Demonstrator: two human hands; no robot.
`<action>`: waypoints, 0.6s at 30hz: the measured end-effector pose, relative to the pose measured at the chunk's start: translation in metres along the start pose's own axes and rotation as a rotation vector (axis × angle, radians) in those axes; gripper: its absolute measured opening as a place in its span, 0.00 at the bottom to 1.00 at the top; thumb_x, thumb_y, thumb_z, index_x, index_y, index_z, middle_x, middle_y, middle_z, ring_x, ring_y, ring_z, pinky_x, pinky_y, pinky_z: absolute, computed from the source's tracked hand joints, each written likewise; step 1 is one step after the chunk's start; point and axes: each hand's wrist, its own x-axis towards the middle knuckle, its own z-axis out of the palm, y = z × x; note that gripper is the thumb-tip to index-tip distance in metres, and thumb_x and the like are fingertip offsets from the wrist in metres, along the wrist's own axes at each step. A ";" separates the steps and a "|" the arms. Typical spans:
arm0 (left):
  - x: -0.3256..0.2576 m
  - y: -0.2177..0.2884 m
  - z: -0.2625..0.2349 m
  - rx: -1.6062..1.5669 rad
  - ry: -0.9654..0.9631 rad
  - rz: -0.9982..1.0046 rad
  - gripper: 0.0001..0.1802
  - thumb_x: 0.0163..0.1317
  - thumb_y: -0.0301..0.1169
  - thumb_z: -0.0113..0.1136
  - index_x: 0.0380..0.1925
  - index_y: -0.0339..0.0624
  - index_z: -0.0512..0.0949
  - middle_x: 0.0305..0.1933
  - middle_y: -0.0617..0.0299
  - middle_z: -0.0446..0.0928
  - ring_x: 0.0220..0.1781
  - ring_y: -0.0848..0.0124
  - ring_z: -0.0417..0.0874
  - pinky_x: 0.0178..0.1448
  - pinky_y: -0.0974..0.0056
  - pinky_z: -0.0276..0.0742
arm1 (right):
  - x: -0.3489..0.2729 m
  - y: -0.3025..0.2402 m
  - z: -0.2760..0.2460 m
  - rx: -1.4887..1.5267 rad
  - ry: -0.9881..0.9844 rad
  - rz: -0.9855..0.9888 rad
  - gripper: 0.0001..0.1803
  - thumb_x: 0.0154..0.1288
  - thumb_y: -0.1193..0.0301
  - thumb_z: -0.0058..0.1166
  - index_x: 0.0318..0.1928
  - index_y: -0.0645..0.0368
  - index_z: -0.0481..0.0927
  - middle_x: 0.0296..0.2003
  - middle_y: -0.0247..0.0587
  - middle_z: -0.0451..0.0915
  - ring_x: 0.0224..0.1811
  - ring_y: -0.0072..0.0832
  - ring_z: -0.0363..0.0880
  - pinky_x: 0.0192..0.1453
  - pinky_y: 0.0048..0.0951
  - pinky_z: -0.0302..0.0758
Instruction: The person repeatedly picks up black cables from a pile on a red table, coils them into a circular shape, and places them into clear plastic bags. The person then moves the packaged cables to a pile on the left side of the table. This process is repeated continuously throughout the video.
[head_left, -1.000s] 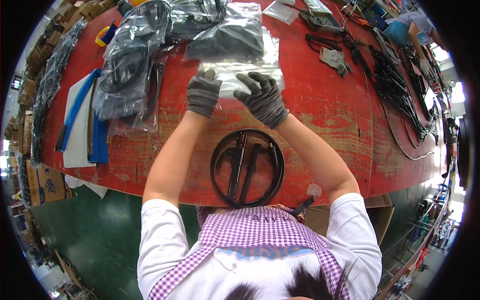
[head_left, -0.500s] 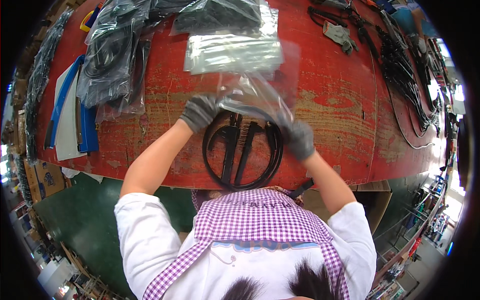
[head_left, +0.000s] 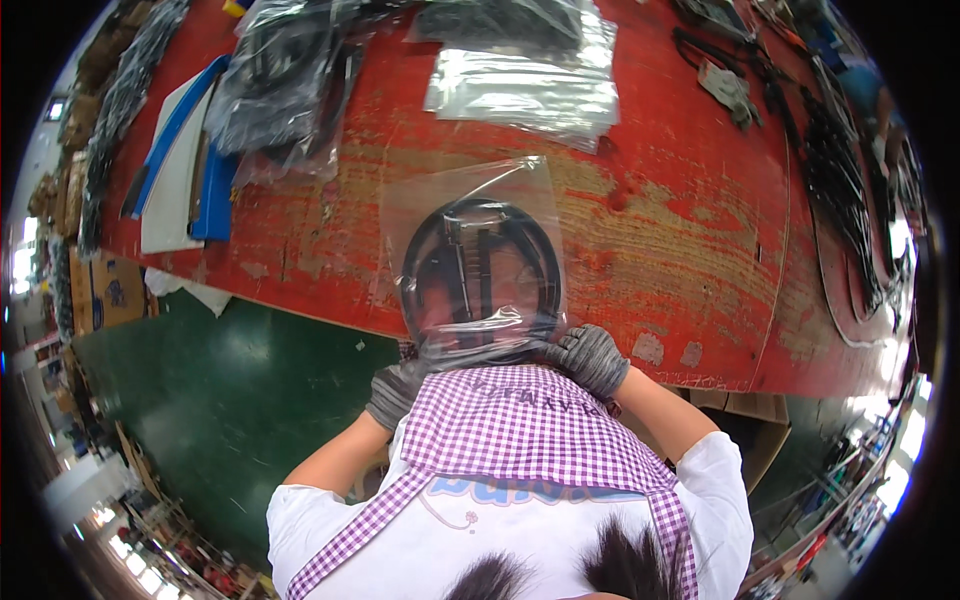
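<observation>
A clear plastic bag [head_left: 470, 215] lies flat over a coiled black cable [head_left: 480, 270] at the near edge of the red table [head_left: 680, 230]. My left hand [head_left: 397, 393], in a grey glove, grips the bag's near left corner below the table edge. My right hand [head_left: 590, 358], also gloved, pinches the bag's near right corner. The coil shows through the plastic, with two straight black plug ends across its middle. Both hands are close to my chest and a purple checked apron.
A stack of empty clear bags [head_left: 530, 85] lies farther back on the table. Bagged black cables [head_left: 280, 80] pile at the back left beside blue and white sheets [head_left: 185, 160]. Loose black cables [head_left: 840, 180] run along the right side. Green floor [head_left: 230, 390] lies below left.
My hands took a clear bag from the stack, drew it back over the coiled cable, and now hold its near corners at the table edge by my chest.
</observation>
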 end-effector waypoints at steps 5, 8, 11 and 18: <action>0.049 0.007 -0.054 0.203 0.195 -0.078 0.10 0.51 0.31 0.53 0.35 0.41 0.74 0.23 0.53 0.72 0.23 0.55 0.75 0.27 0.54 0.71 | 0.050 0.008 -0.009 -0.181 0.032 0.083 0.24 0.59 0.69 0.43 0.59 0.39 0.67 0.24 0.41 0.76 0.26 0.34 0.78 0.24 0.36 0.72; 0.071 -0.026 -0.078 0.443 0.216 -0.141 0.07 0.52 0.30 0.53 0.31 0.42 0.74 0.24 0.53 0.72 0.23 0.56 0.75 0.28 0.54 0.72 | 0.087 0.005 -0.026 -0.306 0.076 0.154 0.19 0.60 0.69 0.44 0.52 0.44 0.73 0.22 0.39 0.76 0.26 0.34 0.78 0.25 0.36 0.72; 0.058 -0.044 -0.097 0.426 0.263 -0.171 0.09 0.52 0.30 0.53 0.35 0.44 0.76 0.26 0.54 0.73 0.26 0.57 0.77 0.30 0.55 0.74 | 0.099 -0.007 -0.025 -0.335 0.200 0.082 0.18 0.59 0.69 0.44 0.51 0.44 0.74 0.22 0.37 0.76 0.26 0.32 0.76 0.28 0.34 0.71; 0.020 -0.088 -0.073 0.515 0.519 -0.197 0.18 0.54 0.28 0.49 0.47 0.51 0.75 0.30 0.55 0.74 0.26 0.57 0.77 0.31 0.57 0.75 | 0.105 -0.038 0.001 -0.013 0.157 -0.320 0.24 0.54 0.66 0.51 0.55 0.48 0.71 0.25 0.37 0.75 0.29 0.35 0.74 0.33 0.37 0.71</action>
